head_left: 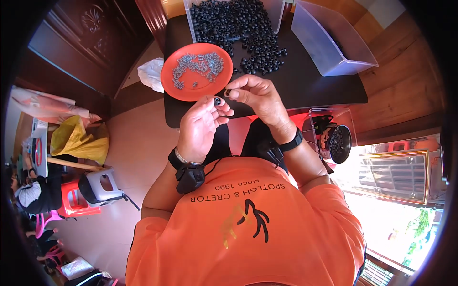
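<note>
My left hand is palm up over the table's near edge. It grips a small black round knob-like part with a hole in its face between thumb and fingers. Close beside it, my right hand pinches another small dark part between thumb and forefinger; the fingers partly hide it, so its kind is unclear. Just beyond both hands, an orange-red plate holds many tiny grey metal pieces. Loose black round parts lie in a heap on the dark table.
A clear bin full of black parts lies open toward the table at the back. A translucent bin stands at the right. Below the table's right side, a clear box sits by a dark bowl of black parts. Stools stand left.
</note>
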`<action>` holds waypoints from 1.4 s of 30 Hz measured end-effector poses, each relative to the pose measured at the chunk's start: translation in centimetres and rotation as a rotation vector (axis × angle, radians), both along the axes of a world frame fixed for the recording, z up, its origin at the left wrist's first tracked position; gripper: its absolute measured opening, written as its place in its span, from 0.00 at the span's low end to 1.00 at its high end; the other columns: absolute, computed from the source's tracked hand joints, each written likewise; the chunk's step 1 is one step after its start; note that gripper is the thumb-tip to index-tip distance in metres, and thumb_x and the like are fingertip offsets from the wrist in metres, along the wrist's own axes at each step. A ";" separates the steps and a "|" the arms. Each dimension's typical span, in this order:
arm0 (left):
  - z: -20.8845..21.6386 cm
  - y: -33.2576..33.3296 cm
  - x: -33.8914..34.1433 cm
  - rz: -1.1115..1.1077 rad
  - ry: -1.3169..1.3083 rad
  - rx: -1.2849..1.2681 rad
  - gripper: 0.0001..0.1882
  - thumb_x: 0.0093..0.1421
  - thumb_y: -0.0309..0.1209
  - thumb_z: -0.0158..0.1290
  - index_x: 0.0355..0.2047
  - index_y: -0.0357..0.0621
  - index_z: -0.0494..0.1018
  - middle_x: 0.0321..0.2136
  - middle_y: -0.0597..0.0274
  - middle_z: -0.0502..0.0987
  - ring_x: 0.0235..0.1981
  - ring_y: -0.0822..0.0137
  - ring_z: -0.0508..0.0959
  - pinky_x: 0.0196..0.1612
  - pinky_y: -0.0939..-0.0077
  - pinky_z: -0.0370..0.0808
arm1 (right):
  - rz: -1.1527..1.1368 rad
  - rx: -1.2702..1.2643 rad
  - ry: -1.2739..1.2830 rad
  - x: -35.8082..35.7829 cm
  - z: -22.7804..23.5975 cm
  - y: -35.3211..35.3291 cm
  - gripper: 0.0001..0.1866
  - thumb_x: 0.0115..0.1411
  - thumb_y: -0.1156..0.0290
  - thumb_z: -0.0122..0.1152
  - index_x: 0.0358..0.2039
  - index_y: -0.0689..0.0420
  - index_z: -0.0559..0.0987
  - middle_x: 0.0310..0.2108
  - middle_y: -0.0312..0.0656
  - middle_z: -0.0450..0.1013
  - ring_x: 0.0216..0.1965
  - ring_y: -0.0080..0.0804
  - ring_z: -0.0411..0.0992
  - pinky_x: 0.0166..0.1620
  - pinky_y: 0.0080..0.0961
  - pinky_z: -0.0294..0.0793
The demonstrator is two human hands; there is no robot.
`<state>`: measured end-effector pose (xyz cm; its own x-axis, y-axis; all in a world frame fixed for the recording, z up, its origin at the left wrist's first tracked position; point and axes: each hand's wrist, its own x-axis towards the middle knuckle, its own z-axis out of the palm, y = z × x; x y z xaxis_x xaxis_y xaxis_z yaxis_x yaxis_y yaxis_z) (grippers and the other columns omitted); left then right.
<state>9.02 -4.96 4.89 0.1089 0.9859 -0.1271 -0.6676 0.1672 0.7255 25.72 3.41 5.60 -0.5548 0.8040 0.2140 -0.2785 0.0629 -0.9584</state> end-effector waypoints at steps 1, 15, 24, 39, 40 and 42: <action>0.0 0.0 0.1 -0.003 0.007 0.001 0.11 0.65 0.38 0.44 0.36 0.45 0.70 0.34 0.64 0.74 0.40 0.66 0.76 0.45 0.73 0.68 | -0.025 0.018 0.003 -0.1 -0.5 -0.2 0.06 0.60 0.78 0.60 0.38 0.62 0.79 0.35 0.39 0.77 0.37 0.23 0.74 0.44 0.21 0.74; -0.6 0.2 0.5 -0.030 -0.035 -0.031 0.12 0.65 0.39 0.44 0.36 0.44 0.71 0.34 0.63 0.74 0.40 0.64 0.76 0.45 0.71 0.68 | 0.027 0.044 0.072 -0.3 -1.4 -0.6 0.07 0.63 0.79 0.55 0.41 0.62 0.78 0.33 0.36 0.76 0.31 0.19 0.73 0.37 0.16 0.76; -0.4 0.3 0.7 -0.031 -0.014 -0.032 0.13 0.65 0.40 0.44 0.37 0.44 0.70 0.34 0.63 0.74 0.40 0.66 0.75 0.45 0.71 0.68 | -0.017 0.204 0.005 -0.6 -0.8 -1.2 0.07 0.61 0.79 0.57 0.39 0.62 0.79 0.36 0.37 0.72 0.31 0.19 0.74 0.36 0.16 0.78; -0.5 0.1 1.3 0.055 -0.148 -0.090 0.07 0.64 0.35 0.46 0.37 0.49 0.71 0.34 0.71 0.72 0.37 0.75 0.70 0.45 0.71 0.66 | -0.269 0.637 -0.190 -0.8 -1.0 -2.5 0.16 0.47 0.79 0.69 0.39 0.57 0.81 0.37 0.40 0.77 0.41 0.34 0.73 0.47 0.30 0.70; -0.5 0.1 1.4 0.049 -0.158 -0.096 0.06 0.64 0.34 0.47 0.37 0.49 0.71 0.34 0.72 0.71 0.36 0.76 0.70 0.45 0.71 0.66 | -0.294 0.624 -0.177 -0.9 -1.3 -2.5 0.16 0.47 0.79 0.69 0.38 0.57 0.81 0.37 0.40 0.77 0.41 0.33 0.73 0.46 0.29 0.71; -0.3 0.0 1.4 0.043 -0.150 -0.088 0.06 0.64 0.34 0.46 0.36 0.50 0.71 0.34 0.72 0.71 0.36 0.77 0.70 0.45 0.71 0.66 | -0.320 0.613 -0.162 -1.1 -1.5 -2.7 0.16 0.47 0.80 0.69 0.38 0.57 0.80 0.37 0.40 0.77 0.40 0.32 0.73 0.46 0.29 0.71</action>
<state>10.43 -5.00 4.55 0.0907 0.9760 -0.1982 -0.7752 0.1941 0.6012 24.65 0.75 4.07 -0.3745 0.6942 0.6147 -0.0134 0.6588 -0.7522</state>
